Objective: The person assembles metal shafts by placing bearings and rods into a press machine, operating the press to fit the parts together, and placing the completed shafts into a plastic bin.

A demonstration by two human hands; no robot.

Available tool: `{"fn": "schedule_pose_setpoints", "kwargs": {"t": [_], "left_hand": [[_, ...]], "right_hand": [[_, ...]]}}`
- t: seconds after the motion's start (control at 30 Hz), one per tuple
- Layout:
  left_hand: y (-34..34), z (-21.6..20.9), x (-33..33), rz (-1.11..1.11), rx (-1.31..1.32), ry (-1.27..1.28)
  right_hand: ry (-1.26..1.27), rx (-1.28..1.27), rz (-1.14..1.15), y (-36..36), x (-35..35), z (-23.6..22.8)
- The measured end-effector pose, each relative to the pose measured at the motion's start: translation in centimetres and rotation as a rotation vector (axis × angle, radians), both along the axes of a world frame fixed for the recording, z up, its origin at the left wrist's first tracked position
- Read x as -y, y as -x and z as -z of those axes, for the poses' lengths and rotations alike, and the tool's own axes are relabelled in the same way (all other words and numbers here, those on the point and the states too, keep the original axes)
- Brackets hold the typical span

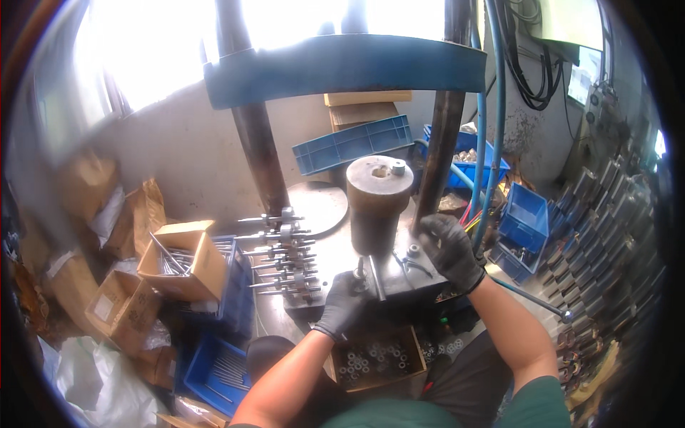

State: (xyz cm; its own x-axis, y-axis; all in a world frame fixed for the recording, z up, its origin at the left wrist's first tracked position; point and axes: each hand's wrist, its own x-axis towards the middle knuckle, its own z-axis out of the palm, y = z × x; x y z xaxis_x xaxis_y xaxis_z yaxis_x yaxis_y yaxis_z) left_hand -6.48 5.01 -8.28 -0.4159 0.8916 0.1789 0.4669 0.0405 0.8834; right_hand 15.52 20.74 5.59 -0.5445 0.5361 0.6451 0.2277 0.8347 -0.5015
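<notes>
My left hand [347, 302], in a dark glove, is closed at the front edge of the press table [330, 258]. A small metal piece shows at its fingertips, too small to name. Beside these fingers a short steel rod [376, 278] stands tilted at the table edge. My right hand [452, 251], gloved too, is raised over the table's right side with its fingers curled together; whatever may be in them is hidden. Between the hands lies a pair of pliers [414, 262]. Behind them rises a thick steel cylinder [377, 208] with a small nut-like piece [398, 167] on top.
Steel shafts with collars [288, 258] line the table's left side. A wooden box of metal rings [377, 358] sits below the front edge. Rods fill a cardboard box [187, 277] and a blue bin [217, 374]. Posts and a blue crossbeam [349, 65] frame the table. Metal bars [606, 235] are stacked right.
</notes>
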Motion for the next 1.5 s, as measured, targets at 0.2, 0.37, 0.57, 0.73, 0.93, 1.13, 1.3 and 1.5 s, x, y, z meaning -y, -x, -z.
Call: {"fn": "schedule_pose_setpoints", "kwargs": {"t": [0.2,0.37,0.57,0.73,0.93,1.13,1.3,1.5], "left_hand": [[0.6,1.4,0.5,0.036,0.201,-0.034],[-1.6,-2.4,0.5,-0.008,0.388,-0.339],[-3.2,-18.5,-4.1,0.137,0.182,-0.567],[-0.8,-23.8,-12.0,0.182,0.215,-0.555],[1.2,-24.3,-17.0,0.136,0.065,-0.398],[1.0,-23.3,-17.6,0.306,0.416,-0.485],[0.9,-23.9,-17.3,0.295,0.47,-0.432],[5.2,-21.7,-19.2,0.318,-0.187,-0.538]], "right_hand": [[0.023,0.498,-0.108,-7.7,5.2,5.7],[0.176,0.588,-0.255,-8.2,5.0,5.7],[0.211,0.642,-0.317,-9.0,4.2,5.6],[0.211,0.643,-0.362,-8.1,3.4,6.3],[0.224,0.676,-0.38,-7.9,3.6,6.1],[0.233,0.839,-0.362,-7.8,4.4,4.8],[0.16,0.893,-0.393,-7.3,5.0,5.6],[0.089,0.965,-0.444,-7.0,6.5,4.4]]}}
